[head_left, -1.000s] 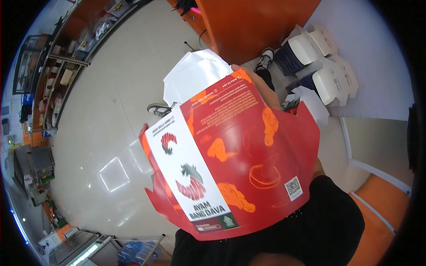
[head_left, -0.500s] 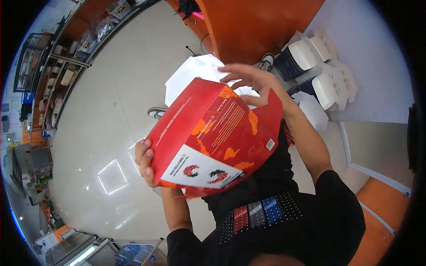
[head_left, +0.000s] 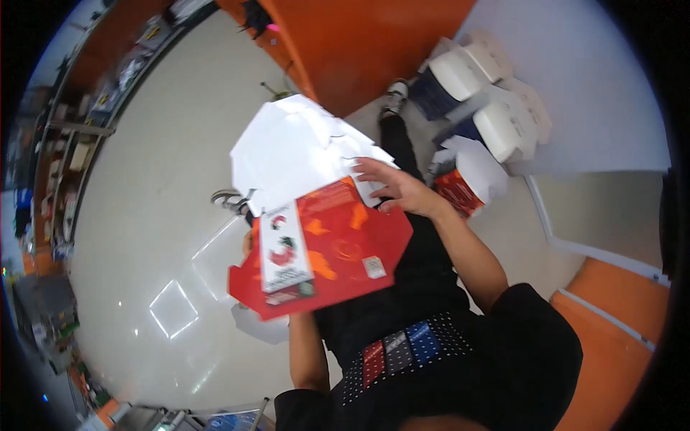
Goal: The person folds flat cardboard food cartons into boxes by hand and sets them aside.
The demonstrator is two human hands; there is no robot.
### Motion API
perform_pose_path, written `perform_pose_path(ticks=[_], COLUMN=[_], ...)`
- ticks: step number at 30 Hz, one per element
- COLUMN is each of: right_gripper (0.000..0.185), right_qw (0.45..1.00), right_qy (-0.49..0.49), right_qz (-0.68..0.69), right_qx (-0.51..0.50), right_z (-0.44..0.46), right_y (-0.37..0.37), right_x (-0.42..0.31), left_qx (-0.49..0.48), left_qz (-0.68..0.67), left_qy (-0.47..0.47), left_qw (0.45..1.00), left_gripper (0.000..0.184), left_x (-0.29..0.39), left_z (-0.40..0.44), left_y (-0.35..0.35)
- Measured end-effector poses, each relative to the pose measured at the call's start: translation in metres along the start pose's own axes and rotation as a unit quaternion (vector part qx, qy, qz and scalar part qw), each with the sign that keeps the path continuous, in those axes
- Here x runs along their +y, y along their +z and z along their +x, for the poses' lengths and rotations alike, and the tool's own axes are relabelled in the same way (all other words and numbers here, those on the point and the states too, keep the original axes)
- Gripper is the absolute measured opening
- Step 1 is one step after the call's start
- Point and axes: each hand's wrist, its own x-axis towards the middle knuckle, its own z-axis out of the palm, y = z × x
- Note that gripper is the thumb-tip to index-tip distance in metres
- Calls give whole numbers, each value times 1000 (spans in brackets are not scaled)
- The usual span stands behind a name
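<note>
A partly folded red cardboard box (head_left: 338, 251) is tilted in front of my body, with orange patterns, a white printed panel and a small code on its outside. Its wide white inner flaps (head_left: 280, 151) stand spread out on the far side. My left hand (head_left: 248, 243) grips the box's left side, mostly hidden behind the red panel. Over the right part of the box, my right hand (head_left: 406, 190) is open with fingers apart, close to the white flap's edge. Whether its fingertips touch the cardboard, I cannot tell.
Several folded white-and-dark boxes (head_left: 503, 122) stand on the floor by the wall at right, with a red-and-white box (head_left: 460, 194) beside them. An orange cabinet (head_left: 359, 43) is ahead. Shelves (head_left: 79, 151) line the left. Shoes (head_left: 394, 93) show on the tiled floor.
The box has turned and opened out, so its white inside shows more and its red top side has swung from view. My left hand is now mostly hidden; my right hand has moved lower.
</note>
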Motion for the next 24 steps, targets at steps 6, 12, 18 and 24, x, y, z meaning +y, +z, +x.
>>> perform_pose_path(ticks=[6, 12, 18, 24], right_gripper=[96, 65, 52, 59], right_qw=[998, 944, 848, 747], right_qy=[-5, 82, 18, 112], right_qz=[-11, 176, 297, 190], right_qx=[64, 267, 438, 627], right_z=[-14, -26, -83, -175], right_y=[14, 2, -69, -132], right_x=[-10, -7, 19, 43], left_qx=[-35, -145, -324, -409], left_qz=[-59, -51, 398, 483], left_qy=[-224, -276, 86, 140], left_qw=[972, 949, 854, 762], left_gripper=[69, 65, 51, 56], left_x=[127, 127, 106, 89], left_z=[0, -11, -15, -27], left_y=[93, 94, 47, 18])
